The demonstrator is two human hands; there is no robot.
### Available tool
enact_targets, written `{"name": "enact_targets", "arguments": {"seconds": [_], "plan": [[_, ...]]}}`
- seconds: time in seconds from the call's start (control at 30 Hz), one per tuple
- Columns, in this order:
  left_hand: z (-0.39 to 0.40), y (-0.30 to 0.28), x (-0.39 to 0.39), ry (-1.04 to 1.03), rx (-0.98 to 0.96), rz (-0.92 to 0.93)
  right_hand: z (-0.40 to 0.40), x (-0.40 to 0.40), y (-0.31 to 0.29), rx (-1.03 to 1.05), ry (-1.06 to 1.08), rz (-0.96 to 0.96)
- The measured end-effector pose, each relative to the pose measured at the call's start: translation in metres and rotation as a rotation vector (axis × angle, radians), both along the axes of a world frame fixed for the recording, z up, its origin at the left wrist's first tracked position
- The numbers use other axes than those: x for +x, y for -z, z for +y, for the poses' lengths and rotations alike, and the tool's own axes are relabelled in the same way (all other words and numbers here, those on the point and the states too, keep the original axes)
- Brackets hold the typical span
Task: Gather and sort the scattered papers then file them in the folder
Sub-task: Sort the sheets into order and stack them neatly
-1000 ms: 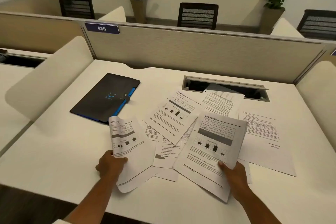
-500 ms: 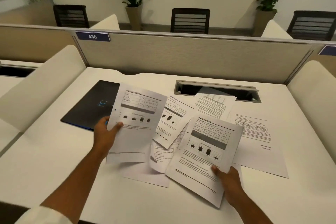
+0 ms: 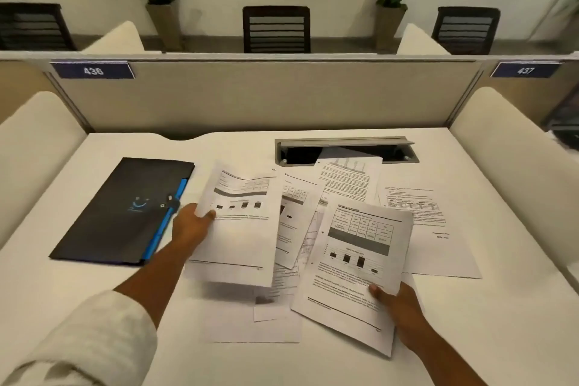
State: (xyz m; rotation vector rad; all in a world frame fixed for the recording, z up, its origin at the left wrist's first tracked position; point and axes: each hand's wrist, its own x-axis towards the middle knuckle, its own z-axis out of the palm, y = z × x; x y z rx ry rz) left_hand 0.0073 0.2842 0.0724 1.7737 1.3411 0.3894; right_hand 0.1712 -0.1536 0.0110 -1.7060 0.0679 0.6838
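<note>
From the head camera we see our left hand [image 3: 191, 226] pinching a white printed chart sheet [image 3: 241, 222] lifted beside the closed dark folder with its blue edge [image 3: 125, 213]. Our right hand [image 3: 398, 304] grips another white table-and-chart sheet [image 3: 357, 260] above loose papers [image 3: 416, 207] scattered on the white desk [image 3: 470, 338].

A blue plate [image 3: 93, 70] on the partition [image 3: 266, 94], at its left end, reads "436". A second blue plate [image 3: 525, 70], past the partition's right end, reads "437". The dark folder [image 3: 119, 210], below the "436" plate, bears a pale blue smile-shaped logo without legible words. The print on the papers [image 3: 407, 207] right of the folder is too small and blurred to read.
</note>
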Motion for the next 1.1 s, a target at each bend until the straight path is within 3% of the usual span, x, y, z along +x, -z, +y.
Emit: {"name": "enact_targets", "arguments": {"seconds": [0.13,0.3,0.47,0.73,1.1], "plan": [[-0.009,0.026,0.025,0.158,0.022,0.170,0.002,-0.001,0.003,-0.019,0.024,-0.006],[-0.021,0.033,0.049,0.300,0.268,0.418,0.004,-0.004,0.007,-0.042,0.048,-0.015],[-0.036,0.031,0.060,0.460,0.348,0.545,0.006,-0.005,0.006,-0.025,0.050,-0.031],[-0.035,0.024,0.063,0.414,0.093,0.352,0.006,-0.009,0.003,-0.015,0.061,-0.026],[-0.032,0.022,0.036,0.456,0.266,0.064,0.007,-0.013,-0.007,-0.027,0.028,-0.037]]}}
